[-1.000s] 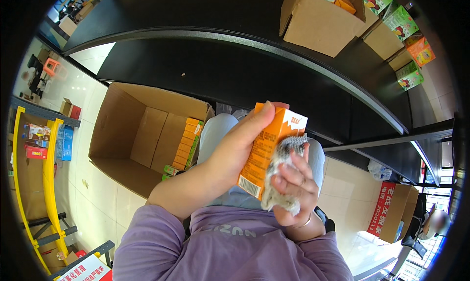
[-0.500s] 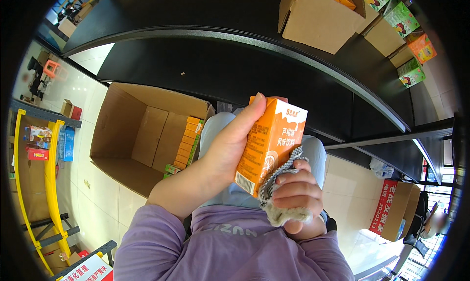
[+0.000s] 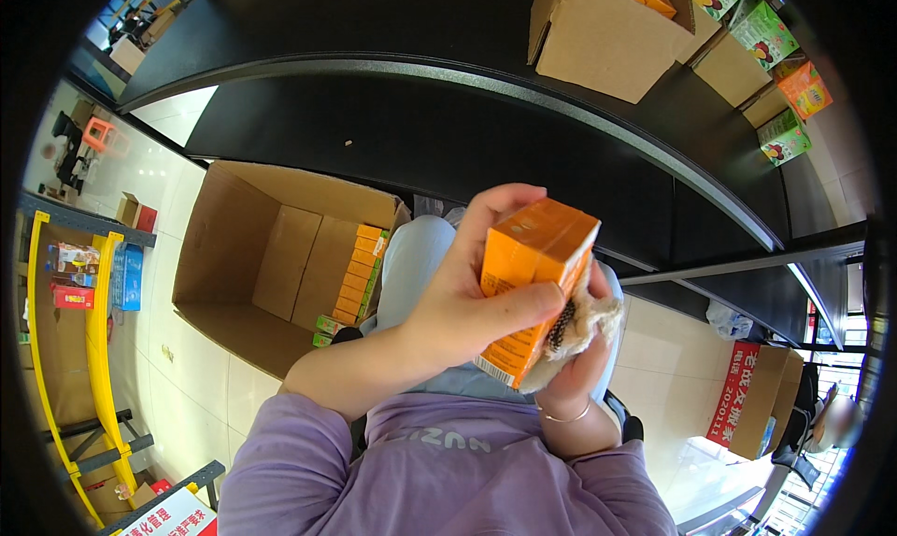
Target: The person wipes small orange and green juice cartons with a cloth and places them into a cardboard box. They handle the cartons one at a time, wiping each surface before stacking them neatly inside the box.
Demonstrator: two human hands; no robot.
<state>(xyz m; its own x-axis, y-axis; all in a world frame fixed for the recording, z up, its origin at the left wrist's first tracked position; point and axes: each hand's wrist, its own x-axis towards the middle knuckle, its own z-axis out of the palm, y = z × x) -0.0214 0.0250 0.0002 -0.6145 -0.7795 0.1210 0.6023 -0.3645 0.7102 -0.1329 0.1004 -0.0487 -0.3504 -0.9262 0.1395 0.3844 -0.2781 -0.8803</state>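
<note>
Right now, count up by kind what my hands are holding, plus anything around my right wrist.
Orange carton, gripped by the left hand: 1
Pale cloth with a dark-patterned part, in the right hand: 1
Thin bracelet, on the right wrist: 1
Total: 3

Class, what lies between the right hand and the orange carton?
The head view shows a crumpled cloth between the right hand and orange carton.
</note>
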